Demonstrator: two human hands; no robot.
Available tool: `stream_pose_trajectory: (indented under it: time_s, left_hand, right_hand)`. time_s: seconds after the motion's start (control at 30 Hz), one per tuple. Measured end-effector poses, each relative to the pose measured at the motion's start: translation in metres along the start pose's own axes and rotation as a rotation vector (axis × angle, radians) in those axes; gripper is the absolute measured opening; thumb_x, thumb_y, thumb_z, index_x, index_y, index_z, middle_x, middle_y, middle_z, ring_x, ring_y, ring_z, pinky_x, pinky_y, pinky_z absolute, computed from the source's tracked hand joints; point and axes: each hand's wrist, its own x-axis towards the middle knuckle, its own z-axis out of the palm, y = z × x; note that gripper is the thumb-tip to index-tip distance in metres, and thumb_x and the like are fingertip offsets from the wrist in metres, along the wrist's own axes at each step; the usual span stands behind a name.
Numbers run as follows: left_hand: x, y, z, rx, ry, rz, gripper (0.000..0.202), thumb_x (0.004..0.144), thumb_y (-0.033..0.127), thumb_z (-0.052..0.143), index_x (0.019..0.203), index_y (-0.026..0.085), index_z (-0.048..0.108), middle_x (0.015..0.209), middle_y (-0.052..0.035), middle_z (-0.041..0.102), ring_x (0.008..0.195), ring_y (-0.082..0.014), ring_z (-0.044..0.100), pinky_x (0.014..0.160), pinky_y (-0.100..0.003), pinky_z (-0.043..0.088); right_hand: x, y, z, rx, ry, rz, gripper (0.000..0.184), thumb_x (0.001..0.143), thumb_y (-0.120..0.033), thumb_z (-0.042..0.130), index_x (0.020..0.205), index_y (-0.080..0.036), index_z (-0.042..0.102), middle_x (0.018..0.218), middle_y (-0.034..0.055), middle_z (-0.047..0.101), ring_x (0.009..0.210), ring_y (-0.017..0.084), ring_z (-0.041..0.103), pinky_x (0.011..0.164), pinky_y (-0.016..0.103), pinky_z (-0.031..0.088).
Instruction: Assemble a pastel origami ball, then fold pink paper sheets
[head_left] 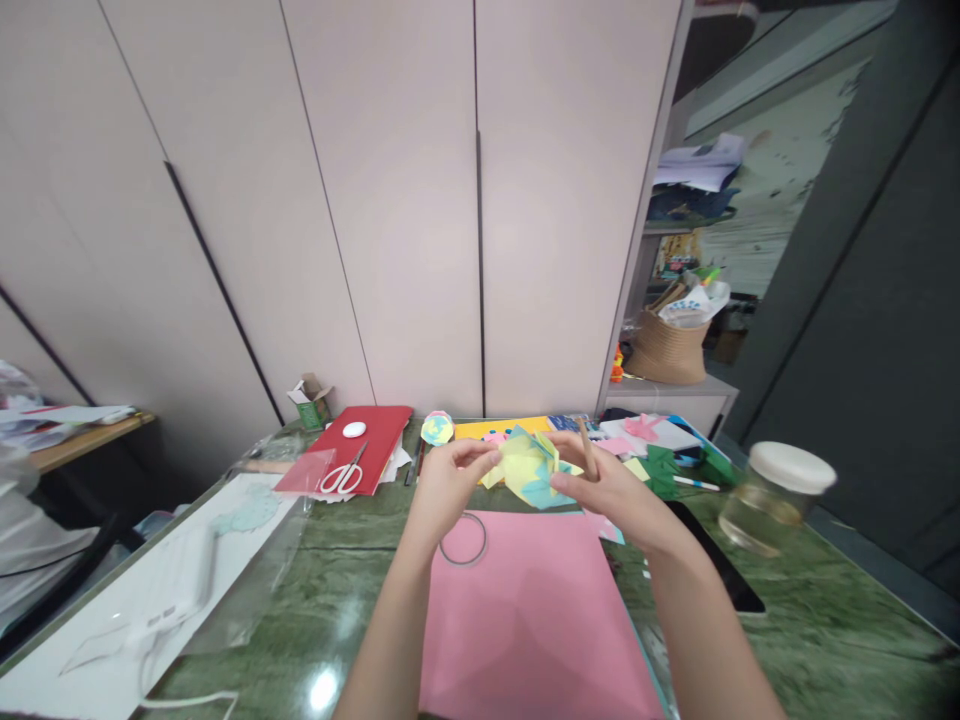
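Observation:
Between my two hands is a folded paper craft [529, 470] in yellow and light blue, with petal-like flaps, held above the far edge of a pink sheet [525, 610]. My left hand [450, 482] pinches its left side between thumb and fingers. On its other side, my right hand [611, 492] grips it, thumb in front and the other fingers partly hidden behind. A narrow brown piece [586, 450] stands up by the right fingers; I cannot make out what it is. A thin grey ring [463, 540] lies on the pink sheet's upper left corner.
White-handled scissors [343, 477] and a white disc [355, 429] rest on a red folder [375, 440]. To the right are a dark tablet [724, 565], a lidded jar of liquid [772, 505] and green paper scraps [660, 470]. A plastic-covered white sheet [97, 640] lies left.

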Motion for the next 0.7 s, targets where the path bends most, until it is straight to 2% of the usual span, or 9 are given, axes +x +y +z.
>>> stream_pose_trajectory:
  time_s: [0.13, 0.27, 0.47, 0.7]
  left_hand:
    - [0.0017, -0.0006, 0.0020, -0.044, 0.054, -0.023, 0.018, 0.065, 0.030, 0.071, 0.075, 0.016, 0.066, 0.075, -0.0044, 0.067, 0.069, -0.0161, 0.061, 0.062, -0.025, 0.048]
    - [0.0023, -0.0010, 0.0049, -0.099, 0.059, -0.042, 0.017, 0.061, 0.027, 0.073, 0.068, 0.015, 0.063, 0.067, -0.0019, 0.065, 0.062, -0.0140, 0.059, 0.059, -0.024, 0.047]
    - [0.0013, 0.0028, 0.0048, -0.126, 0.038, -0.062, 0.013, 0.062, 0.026, 0.072, 0.066, 0.015, 0.065, 0.064, -0.0014, 0.066, 0.059, -0.0130, 0.060, 0.056, -0.023, 0.045]
    - [0.0002, 0.0021, 0.0041, -0.094, 0.027, -0.080, 0.014, 0.065, 0.027, 0.071, 0.072, 0.015, 0.070, 0.075, -0.0064, 0.071, 0.070, -0.0175, 0.065, 0.062, -0.025, 0.049]
  right_hand:
    - [0.0008, 0.0000, 0.0002, 0.014, -0.031, -0.010, 0.055, 0.073, -0.046, 0.064, 0.123, -0.028, 0.050, 0.132, 0.0077, 0.048, 0.124, 0.028, 0.040, 0.085, 0.038, 0.049]
    - [0.0012, -0.0013, 0.0005, 0.027, -0.067, -0.010, 0.056, 0.074, -0.045, 0.063, 0.125, -0.028, 0.049, 0.134, 0.0076, 0.047, 0.117, 0.028, 0.047, 0.082, 0.037, 0.050]
    - [0.0007, 0.0004, -0.0001, 0.038, -0.086, -0.010, 0.053, 0.076, -0.043, 0.062, 0.125, -0.029, 0.047, 0.138, 0.0054, 0.042, 0.123, 0.027, 0.041, 0.082, 0.035, 0.049]
    - [0.0009, 0.0005, 0.0006, 0.064, -0.107, -0.026, 0.052, 0.077, -0.042, 0.062, 0.125, -0.029, 0.048, 0.137, 0.0058, 0.043, 0.129, 0.028, 0.034, 0.085, 0.037, 0.049]
